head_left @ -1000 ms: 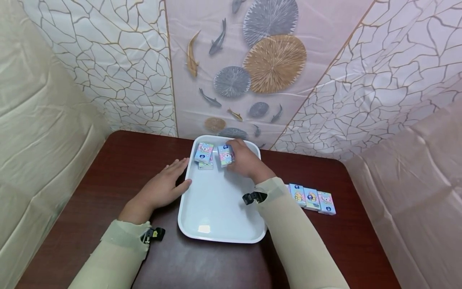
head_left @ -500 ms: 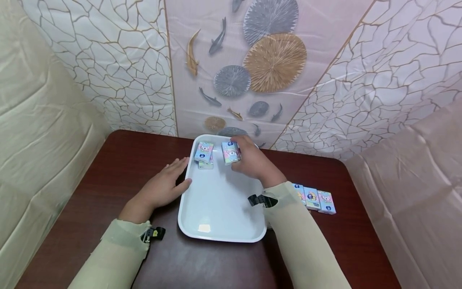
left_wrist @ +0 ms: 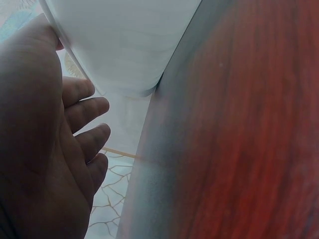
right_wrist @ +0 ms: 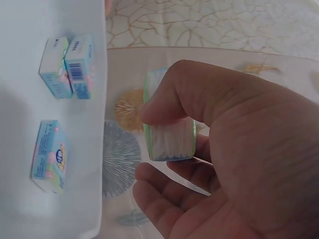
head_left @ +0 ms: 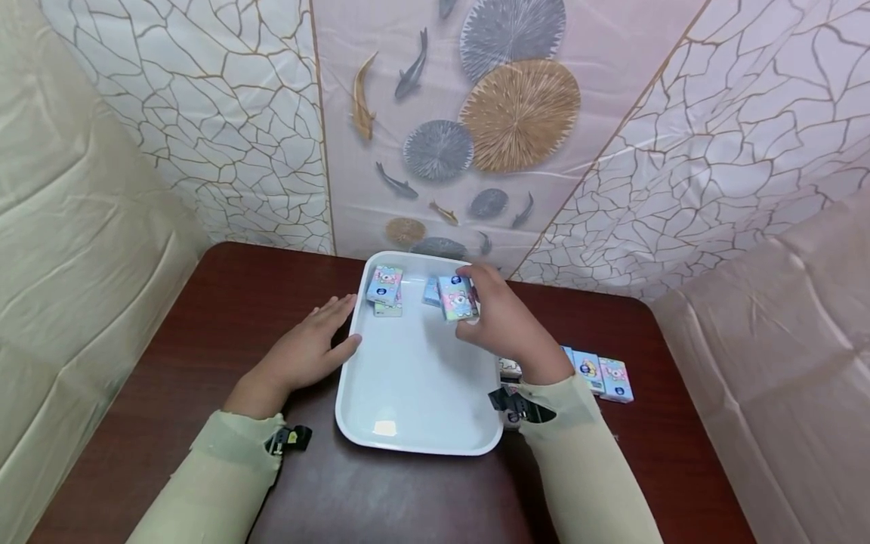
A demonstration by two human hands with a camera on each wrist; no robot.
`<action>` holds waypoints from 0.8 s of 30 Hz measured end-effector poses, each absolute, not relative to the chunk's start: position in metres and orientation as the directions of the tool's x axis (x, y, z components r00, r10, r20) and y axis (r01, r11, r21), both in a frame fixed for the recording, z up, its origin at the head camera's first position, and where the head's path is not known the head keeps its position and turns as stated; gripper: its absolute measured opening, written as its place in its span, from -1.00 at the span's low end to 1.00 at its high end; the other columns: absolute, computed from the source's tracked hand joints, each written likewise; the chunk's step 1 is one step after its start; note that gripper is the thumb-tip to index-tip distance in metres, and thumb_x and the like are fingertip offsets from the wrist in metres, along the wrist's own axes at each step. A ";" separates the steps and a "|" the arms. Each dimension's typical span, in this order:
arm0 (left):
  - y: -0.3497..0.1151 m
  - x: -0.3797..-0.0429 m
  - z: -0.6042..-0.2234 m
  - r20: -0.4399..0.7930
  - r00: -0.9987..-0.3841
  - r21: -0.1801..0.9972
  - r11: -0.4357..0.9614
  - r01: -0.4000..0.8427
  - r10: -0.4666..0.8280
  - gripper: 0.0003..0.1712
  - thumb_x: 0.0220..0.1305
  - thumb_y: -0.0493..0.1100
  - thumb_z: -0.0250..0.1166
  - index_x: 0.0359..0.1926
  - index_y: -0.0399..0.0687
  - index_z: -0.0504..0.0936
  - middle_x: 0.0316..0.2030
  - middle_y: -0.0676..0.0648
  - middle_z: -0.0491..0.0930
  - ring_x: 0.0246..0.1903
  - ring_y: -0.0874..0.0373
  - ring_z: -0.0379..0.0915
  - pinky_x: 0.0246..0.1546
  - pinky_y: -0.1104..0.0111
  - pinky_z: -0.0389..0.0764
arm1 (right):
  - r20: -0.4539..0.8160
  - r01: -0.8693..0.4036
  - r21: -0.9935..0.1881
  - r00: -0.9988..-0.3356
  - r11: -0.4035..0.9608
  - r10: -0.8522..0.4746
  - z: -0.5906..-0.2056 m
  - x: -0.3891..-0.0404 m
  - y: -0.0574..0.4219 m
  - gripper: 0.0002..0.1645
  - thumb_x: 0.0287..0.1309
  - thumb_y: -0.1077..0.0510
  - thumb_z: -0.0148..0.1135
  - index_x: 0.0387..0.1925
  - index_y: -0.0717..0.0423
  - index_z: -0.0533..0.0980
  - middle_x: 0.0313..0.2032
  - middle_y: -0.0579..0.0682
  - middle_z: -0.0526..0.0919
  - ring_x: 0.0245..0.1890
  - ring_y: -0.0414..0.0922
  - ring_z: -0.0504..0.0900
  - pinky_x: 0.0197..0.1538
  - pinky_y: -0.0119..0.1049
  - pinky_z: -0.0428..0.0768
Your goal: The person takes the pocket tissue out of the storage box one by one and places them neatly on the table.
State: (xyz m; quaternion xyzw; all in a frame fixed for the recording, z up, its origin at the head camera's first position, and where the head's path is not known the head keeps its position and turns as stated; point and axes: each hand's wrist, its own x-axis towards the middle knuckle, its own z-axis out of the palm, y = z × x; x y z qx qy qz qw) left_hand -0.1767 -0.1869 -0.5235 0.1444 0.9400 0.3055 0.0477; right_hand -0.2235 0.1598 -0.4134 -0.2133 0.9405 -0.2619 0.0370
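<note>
My right hand [head_left: 506, 321] pinches a small blue-and-pink pocket tissue pack [head_left: 457, 297] between thumb and fingers, above the far right part of the white tray [head_left: 418, 378]. Its end, with white folded layers, shows in the right wrist view. Partly behind it, another blue tissue pack [head_left: 431, 292] lies in the tray. At the far left corner of the tray, one tissue pack [head_left: 385, 282] overlaps a second pack [head_left: 388, 309]. My left hand [head_left: 306, 355] lies at the tray's left rim, its fingers extended and its thumb tip at the edge.
To the tray's right, a row of tissue packs [head_left: 615, 380] lies on the dark red-brown table [head_left: 258, 295]. More packs [head_left: 509, 368] show partly under my right wrist. A patterned cloth [head_left: 265, 136] hangs behind the table's far edge.
My right hand has moved right and slightly toward me with the tissue pack, bringing the blue pack behind it into view. My left hand has stayed at the rim.
</note>
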 end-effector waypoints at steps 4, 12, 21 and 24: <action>-0.187 -0.176 -0.522 -0.001 -0.953 0.590 0.769 0.244 0.303 -0.04 0.74 0.30 0.10 0.87 0.04 -0.02 0.83 -0.15 0.04 0.83 -0.23 -0.13 0.82 -0.24 -0.02 | 0.059 -0.394 -0.509 -0.903 0.766 -0.426 -0.410 -0.212 0.168 0.11 0.14 0.22 0.57 0.68 0.08 0.28 0.65 0.08 0.26 0.24 0.06 0.56 0.24 0.03 0.80; -0.187 -0.175 -0.520 -0.005 -0.953 0.594 0.767 0.241 0.303 -0.05 0.75 0.29 0.09 0.87 0.05 -0.02 0.83 -0.16 0.04 0.83 -0.25 -0.13 0.81 -0.26 -0.03 | 0.089 -0.416 -0.509 -0.897 0.754 -0.434 -0.404 -0.192 0.181 0.10 0.12 0.25 0.55 0.67 0.14 0.28 0.58 0.12 0.31 0.22 0.05 0.57 0.19 -0.02 0.81; -0.187 -0.175 -0.522 0.012 -0.953 0.597 0.762 0.249 0.302 -0.05 0.75 0.29 0.10 0.86 0.04 -0.01 0.82 -0.15 0.05 0.83 -0.23 -0.11 0.81 -0.25 -0.01 | 0.095 -0.391 -0.524 -0.910 0.757 -0.404 -0.403 -0.173 0.197 0.09 0.12 0.24 0.55 0.65 0.15 0.28 0.59 0.08 0.27 0.26 0.02 0.54 0.22 -0.03 0.80; -0.187 -0.175 -0.522 0.010 -0.954 0.600 0.761 0.246 0.301 -0.05 0.74 0.27 0.12 0.86 0.05 -0.01 0.83 -0.15 0.05 0.83 -0.24 -0.11 0.81 -0.25 -0.01 | 0.091 -0.376 -0.531 -0.916 0.759 -0.390 -0.403 -0.167 0.204 0.06 0.13 0.25 0.55 0.63 0.14 0.29 0.58 0.09 0.28 0.26 0.04 0.54 0.24 0.02 0.82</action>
